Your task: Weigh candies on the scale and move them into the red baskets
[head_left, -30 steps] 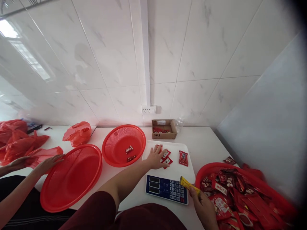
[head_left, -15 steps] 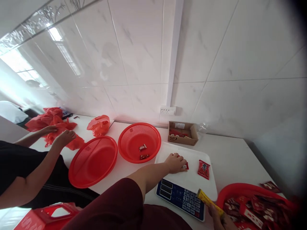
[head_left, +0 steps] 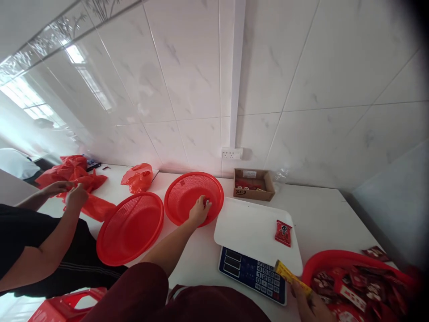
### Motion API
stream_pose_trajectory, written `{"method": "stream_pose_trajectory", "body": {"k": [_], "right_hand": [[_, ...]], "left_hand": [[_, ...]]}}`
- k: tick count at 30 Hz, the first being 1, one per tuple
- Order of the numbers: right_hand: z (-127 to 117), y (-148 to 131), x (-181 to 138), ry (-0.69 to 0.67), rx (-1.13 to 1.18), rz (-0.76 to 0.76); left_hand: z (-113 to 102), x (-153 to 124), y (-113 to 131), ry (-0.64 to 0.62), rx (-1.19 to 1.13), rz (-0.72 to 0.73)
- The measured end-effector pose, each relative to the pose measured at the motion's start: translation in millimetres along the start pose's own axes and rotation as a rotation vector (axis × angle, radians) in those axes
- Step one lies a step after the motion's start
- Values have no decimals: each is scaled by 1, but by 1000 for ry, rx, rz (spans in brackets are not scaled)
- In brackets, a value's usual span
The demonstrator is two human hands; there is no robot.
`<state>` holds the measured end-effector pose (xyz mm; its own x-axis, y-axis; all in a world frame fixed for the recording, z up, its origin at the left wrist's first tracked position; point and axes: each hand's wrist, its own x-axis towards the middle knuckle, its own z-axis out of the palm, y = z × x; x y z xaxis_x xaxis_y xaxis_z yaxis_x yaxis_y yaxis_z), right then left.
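Note:
My left hand (head_left: 199, 211) reaches into the smaller red mesh basket (head_left: 182, 192), fingers curled round small red packets whose ends show at the fingertips. My right hand (head_left: 310, 304) sits at the bottom edge, shut on a long yellow packet (head_left: 291, 277) that points up and left over the scale. The scale's white pan (head_left: 250, 232) carries one red packet (head_left: 283, 233) on its right side. Its blue keypad (head_left: 253, 274) faces me.
A larger red mesh basket (head_left: 130, 227) lies left of the small one. A red tub of packets (head_left: 351, 281) stands at the lower right. A cardboard box (head_left: 254, 183) sits by the wall. Another person's hands (head_left: 70, 192) handle red plastic bags (head_left: 80, 179) at the left.
My left hand has gathered the small red packets off the scale pan and moved left into the small basket. One red packet stays on the pan. The right hand keeps the yellow packet.

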<state>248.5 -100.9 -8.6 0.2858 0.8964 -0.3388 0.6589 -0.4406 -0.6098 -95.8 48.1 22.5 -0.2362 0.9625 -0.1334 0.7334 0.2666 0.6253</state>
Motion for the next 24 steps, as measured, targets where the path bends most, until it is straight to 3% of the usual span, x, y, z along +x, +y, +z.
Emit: {"method": "stream_pose_trajectory", "body": {"k": [5,9,13,16,19,24], "right_hand": [[2,-1,-2,40,23,-28],[9,6,2,81,31,-82],[15,3,-1,175,82,-169],[16,-7,-8,166,82,-268],[19,-20,-16,67,23,-325],[26,-34,-35,-158,252,-424]], "left_hand": [[-6,-12,-34,-273,196,-102],[-5,-20,-33,-273,221,-83],[-4,-35,-11,-199,229,122],[10,-61,14,-258,120,432],[35,-93,41,-507,-98,628],[68,-134,79,-1017,-308,464]]}}
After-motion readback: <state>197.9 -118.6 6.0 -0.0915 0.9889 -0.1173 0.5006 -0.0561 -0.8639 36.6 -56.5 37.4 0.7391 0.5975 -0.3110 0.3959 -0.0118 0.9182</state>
